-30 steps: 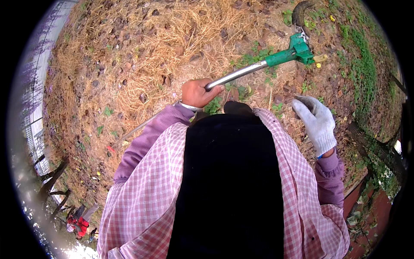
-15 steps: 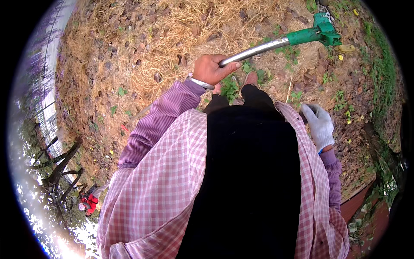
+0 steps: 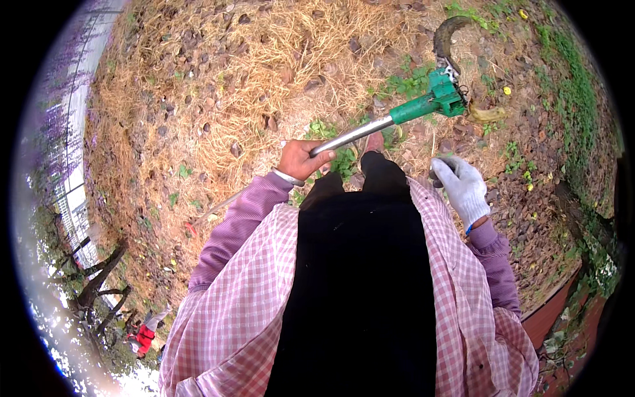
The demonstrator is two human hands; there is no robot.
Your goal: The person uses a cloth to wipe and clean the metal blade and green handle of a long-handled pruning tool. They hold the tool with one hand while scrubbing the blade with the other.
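My bare left hand (image 3: 301,159) grips a metal shaft (image 3: 350,134) that angles up rightward to a green plastic tool head (image 3: 443,96). A dark curved piece (image 3: 448,36) shows beyond the head, and a yellowish object (image 3: 489,114) lies beside it on the ground. My right hand (image 3: 456,182), in a pale knitted glove, is apart from the tool with fingers curled; whatever they may hold is hidden. My shoe (image 3: 373,141) shows beneath the shaft.
Dry grass, dead leaves and small plants cover the ground (image 3: 198,79). A pale paved strip (image 3: 86,53) runs along the left. Dark branches (image 3: 92,284) and a person in red (image 3: 145,337) appear lower left. A reddish surface (image 3: 549,311) lies lower right.
Over the last half second, my left hand and the tool have moved down and left in the view. My right hand has shifted left, with its fingers still curled.
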